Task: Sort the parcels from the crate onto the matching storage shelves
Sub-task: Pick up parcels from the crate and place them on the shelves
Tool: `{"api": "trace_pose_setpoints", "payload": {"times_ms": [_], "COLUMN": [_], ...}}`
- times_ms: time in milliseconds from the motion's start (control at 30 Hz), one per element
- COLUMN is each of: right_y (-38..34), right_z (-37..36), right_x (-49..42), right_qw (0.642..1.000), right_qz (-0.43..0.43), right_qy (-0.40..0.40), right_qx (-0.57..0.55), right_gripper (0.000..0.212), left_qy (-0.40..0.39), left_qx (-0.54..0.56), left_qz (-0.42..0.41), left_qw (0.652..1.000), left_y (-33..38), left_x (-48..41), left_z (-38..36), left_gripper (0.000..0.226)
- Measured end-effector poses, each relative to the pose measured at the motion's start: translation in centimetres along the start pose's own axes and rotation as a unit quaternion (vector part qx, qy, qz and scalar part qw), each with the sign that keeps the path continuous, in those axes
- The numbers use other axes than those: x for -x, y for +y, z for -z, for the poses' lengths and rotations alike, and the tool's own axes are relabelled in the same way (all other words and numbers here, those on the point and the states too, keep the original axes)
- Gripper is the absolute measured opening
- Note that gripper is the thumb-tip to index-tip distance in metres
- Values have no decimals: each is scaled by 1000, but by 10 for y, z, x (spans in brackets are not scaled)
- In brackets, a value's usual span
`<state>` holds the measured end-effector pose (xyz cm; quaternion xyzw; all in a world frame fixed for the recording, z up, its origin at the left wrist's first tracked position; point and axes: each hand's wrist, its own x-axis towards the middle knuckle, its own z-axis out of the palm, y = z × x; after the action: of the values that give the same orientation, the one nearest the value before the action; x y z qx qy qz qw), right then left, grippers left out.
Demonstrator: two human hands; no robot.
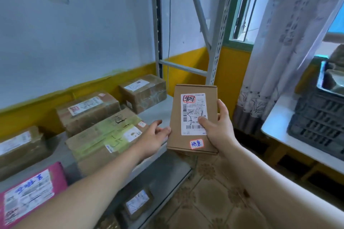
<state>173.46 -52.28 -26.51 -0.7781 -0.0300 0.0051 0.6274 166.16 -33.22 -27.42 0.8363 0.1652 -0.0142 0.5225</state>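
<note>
A small brown cardboard parcel (193,102) with a white shipping label is held up in front of the shelf's right end. My right hand (216,126) grips its right side, thumb pressed on the label. My left hand (154,135) touches the parcel's lower left edge with its fingers relaxed. The grey metal shelf (160,109) lies just behind and left, bearing several taped parcels (104,132). The dark grey plastic crate (320,117) stands on a white table at the right, with parcels inside.
A pink parcel (31,191) lies at the shelf's near left. A lower shelf holds another labelled box (137,203). Shelf uprights (216,55) rise behind the held parcel. A curtain (283,42) hangs by the window. Tiled floor lies below.
</note>
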Motion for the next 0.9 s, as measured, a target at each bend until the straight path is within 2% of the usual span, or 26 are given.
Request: {"api": "trace_pose_setpoints", "payload": {"times_ms": [100, 200, 300, 367, 500, 600, 700, 800, 900], "right_y": [9, 17, 26, 35, 60, 81, 99, 113, 126], "right_z": [-23, -46, -65, -77, -103, -121, -135, -143, -143], "right_x": [-39, -78, -115, -137, -171, -194, -213, -225, -237], "right_qw": [1000, 999, 998, 997, 991, 984, 975, 959, 932], "right_qz": [-8, -18, -20, -32, -81, -69, -80, -117, -113], "right_qy": [-13, -29, -44, -55, -79, -101, -142, -196, -272], "right_qx": [10, 26, 45, 47, 69, 127, 150, 169, 213], "right_gripper": [81, 81, 82, 83, 77, 60, 52, 56, 62], "left_qy": [44, 81, 99, 98, 84, 110, 121, 137, 145], "left_qx": [-28, -127, -319, -384, -396, -406, -412, -412, -412], "left_qz": [6, 18, 42, 77, 146, 151, 162, 202, 227], "left_qw": [999, 988, 942, 915, 903, 895, 889, 878, 870], "left_y": [-11, -27, -46, -57, -84, -99, -101, -101, -99], "left_x": [-42, -81, -114, -131, -144, -144, -146, -145, -146], "left_z": [22, 43, 53, 54, 39, 27, 26, 24, 22], "left_gripper": [56, 59, 64, 69, 73, 72, 74, 78, 78]}}
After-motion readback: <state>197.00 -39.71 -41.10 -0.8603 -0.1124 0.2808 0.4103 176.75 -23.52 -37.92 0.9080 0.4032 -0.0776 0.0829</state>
